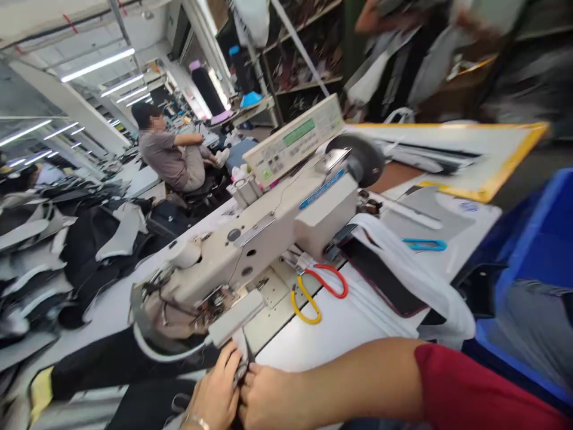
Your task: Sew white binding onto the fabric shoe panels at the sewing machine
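Note:
Both hands meet at the front edge of a sewing machine (268, 233), below its needle area. My left hand (215, 385), with a band at the wrist, is closed on a small grey fabric piece (242, 353). From the other side my right hand (268, 391) comes in, its fingers curled around the lower edge of the same fabric. Much of the piece is hidden by the fingers. Black fabric panels (98, 364) lie left of my left hand. On the machine bed rest scissors (308, 298) with one red and one yellow handle loop.
A dark phone (385, 278) and a white fabric strip (416, 275) lie right of the machine, near a blue thread snipper (424, 244). A blue bin (528, 251) stands at the right. Piled cut pieces (36, 251) cover the left. A seated person (168, 149) is beyond.

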Available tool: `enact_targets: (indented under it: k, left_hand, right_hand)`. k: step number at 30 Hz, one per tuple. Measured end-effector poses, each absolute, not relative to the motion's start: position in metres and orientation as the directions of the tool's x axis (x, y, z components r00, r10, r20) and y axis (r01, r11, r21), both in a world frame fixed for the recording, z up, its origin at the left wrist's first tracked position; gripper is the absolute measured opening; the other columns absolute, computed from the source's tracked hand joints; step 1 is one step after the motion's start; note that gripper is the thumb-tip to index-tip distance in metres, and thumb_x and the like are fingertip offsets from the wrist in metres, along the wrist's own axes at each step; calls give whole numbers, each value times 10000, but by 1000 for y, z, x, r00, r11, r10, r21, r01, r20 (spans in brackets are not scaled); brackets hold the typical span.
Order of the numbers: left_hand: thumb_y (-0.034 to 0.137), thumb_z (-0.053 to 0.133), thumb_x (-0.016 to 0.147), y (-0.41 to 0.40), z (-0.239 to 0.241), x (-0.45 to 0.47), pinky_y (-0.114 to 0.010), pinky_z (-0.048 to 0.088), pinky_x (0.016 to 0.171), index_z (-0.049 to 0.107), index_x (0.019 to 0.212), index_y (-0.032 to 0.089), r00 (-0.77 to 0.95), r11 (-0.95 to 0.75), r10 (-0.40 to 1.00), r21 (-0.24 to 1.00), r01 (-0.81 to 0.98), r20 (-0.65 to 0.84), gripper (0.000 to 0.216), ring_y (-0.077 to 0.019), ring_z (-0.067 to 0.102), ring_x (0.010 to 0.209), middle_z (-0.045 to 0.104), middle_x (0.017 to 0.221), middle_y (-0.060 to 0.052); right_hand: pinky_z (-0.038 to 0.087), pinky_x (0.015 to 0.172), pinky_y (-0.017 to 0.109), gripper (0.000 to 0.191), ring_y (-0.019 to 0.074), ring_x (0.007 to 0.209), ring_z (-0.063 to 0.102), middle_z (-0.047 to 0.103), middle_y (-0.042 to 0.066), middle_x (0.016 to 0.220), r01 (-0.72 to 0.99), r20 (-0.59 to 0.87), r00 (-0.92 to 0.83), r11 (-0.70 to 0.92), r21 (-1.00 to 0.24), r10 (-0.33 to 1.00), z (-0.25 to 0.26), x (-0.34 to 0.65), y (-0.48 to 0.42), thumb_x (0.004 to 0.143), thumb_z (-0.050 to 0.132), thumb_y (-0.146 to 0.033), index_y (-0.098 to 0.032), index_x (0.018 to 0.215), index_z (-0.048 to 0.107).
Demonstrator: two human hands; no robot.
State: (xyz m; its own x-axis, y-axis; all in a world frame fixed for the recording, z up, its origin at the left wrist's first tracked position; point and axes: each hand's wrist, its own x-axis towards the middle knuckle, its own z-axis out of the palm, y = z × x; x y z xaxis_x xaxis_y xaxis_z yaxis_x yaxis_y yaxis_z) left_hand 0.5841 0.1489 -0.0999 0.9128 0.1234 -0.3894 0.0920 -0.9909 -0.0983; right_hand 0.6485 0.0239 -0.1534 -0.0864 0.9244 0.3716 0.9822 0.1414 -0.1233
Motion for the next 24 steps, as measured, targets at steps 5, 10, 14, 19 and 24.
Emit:
enact_targets:
  k: [5, 10, 14, 19, 24]
  left_hand:
    - [99, 361, 728, 135, -89, 582, -291, 489, 753, 436, 1192, 234, 878, -972, 223, -164, 168, -423, 489, -182, 596, 894, 385, 1328, -58]
    - [111, 356, 731, 135, -87, 579, -307, 494, 755, 426, 1193, 195, 885, -978, 201, -139, 156, -420, 475, -188, 588, 892, 440, 1253, -88]
    - [126, 363, 730, 144, -88, 576, -285, 506, 718, 442, 1172, 211, 907, -986, 158, -104, 127, -391, 458, -167, 604, 836, 468, 1204, -74]
    - [128, 376, 731, 160, -92, 572, -256, 513, 743, 456, 1157, 219, 957, -998, 52, -34, 45, -286, 443, -163, 592, 912, 494, 1182, -68]
    - [113, 388, 720, 161, -94, 570, -258, 511, 761, 463, 1135, 214, 970, -998, 36, -64, 21, -240, 434, -169, 571, 972, 511, 1171, -65]
  right_hand:
    - [435, 716, 392, 201, 259, 865, 521, 595, 151, 898, 971, 367, -79, 155, -180, 927, -150, 640, 6, 714, 584, -272, -105, 818, 625]
    - [402, 791, 418, 272, 306, 975, 483, 568, 206, 991, 976, 345, -80, 144, -164, 935, -148, 642, 1, 713, 571, -260, -57, 886, 625]
    - [406, 751, 427, 265, 320, 949, 495, 568, 221, 986, 977, 338, -82, 143, -158, 937, -150, 640, 2, 684, 586, -263, -64, 853, 635]
    - [404, 729, 403, 279, 293, 907, 516, 583, 216, 955, 975, 409, -60, 141, -171, 911, -155, 642, 6, 687, 578, -252, -66, 888, 628]
    - [395, 749, 408, 263, 299, 892, 521, 595, 194, 928, 970, 389, -60, 145, -193, 919, -154, 643, 6, 689, 569, -247, -79, 880, 638]
